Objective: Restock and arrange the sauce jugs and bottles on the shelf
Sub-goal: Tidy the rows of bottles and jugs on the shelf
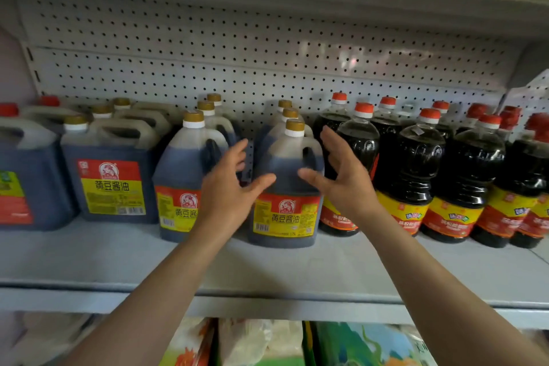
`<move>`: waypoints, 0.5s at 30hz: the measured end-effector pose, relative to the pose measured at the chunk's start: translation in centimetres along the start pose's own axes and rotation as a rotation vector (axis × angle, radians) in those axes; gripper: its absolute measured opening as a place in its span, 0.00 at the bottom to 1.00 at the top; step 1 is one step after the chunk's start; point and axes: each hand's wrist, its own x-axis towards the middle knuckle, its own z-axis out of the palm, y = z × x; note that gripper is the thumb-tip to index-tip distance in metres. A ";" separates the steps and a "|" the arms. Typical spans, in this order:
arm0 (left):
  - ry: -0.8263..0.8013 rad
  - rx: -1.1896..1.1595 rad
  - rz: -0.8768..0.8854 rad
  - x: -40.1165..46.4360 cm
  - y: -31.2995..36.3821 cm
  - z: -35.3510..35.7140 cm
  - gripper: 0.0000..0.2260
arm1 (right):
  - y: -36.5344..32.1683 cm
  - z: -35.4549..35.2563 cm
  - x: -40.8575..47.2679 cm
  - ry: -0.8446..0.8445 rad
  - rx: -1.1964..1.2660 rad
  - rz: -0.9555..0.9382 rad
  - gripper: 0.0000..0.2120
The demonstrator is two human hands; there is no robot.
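Now both hands, left hand (230, 187) and right hand (341, 175), are flanking the front jug (286, 187), fingers apart, gripping nothing; nudged carelessly, it risks toppling neighbouring bottles (416, 169) off the shelf (267, 264) edge.

Reading labels now. The big square soy sauce jug (111, 169) carries a red and yellow label with 黄豆酱油 printed plainly across the yellow band. Same four characters on the front round jug (286, 187), and its bottom edge shows what looks like 1.75L, though it's faint. The neighbouring round jug (181, 181) shows only 黄豆酱, the rest is covered by the left hand (228, 190). The dark bottles (416, 175) have red and yellow labels, print too blurred to read.
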 end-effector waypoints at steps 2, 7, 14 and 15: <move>0.341 -0.062 0.083 -0.6 -0.1 -3.0 0.21 | -2.7 0.3 0.8 0.088 0.078 -0.050 0.36; 0.406 0.040 -0.092 2.2 -4.3 -8.5 0.31 | -7.6 4.7 3.9 -0.024 0.236 -0.153 0.28; -0.044 -0.208 -0.254 4.0 -7.3 -9.1 0.31 | -7.6 13.4 7.7 -0.204 0.136 -0.008 0.23; -0.059 -0.219 -0.261 4.1 -7.6 -9.0 0.32 | -7.3 14.2 8.0 -0.196 0.120 0.008 0.21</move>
